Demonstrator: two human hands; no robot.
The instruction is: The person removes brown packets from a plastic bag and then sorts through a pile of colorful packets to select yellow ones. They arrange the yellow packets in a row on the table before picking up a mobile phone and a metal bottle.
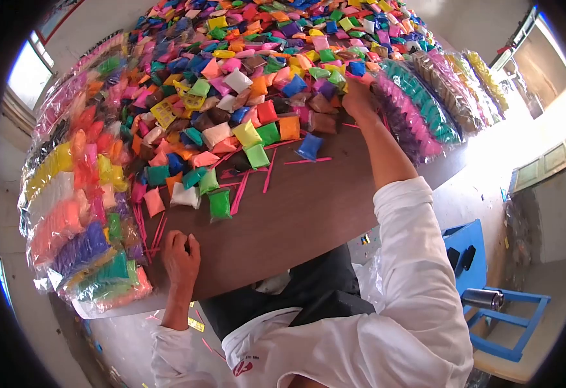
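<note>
A big heap of small coloured clay packets (244,71) covers the far half of a brown table (309,213). My right hand (358,97) reaches out to the heap's right edge, with its fingers curled down among the packets beside a blue packet (356,68). Whether it grips one is hidden. My left hand (180,254) rests at the table's near left edge, its fingers curled shut, next to several pink sticks (155,233). More pink sticks (252,178) lie loose in front of the heap, near a green packet (219,204) and a blue packet (309,147).
Clear bags of sorted packets (69,213) line the table's left side. More such bags (419,110) line its right side. A blue wooden stool (490,304) with a metal cup (483,299) stands on the floor at the right. Windows are at both sides.
</note>
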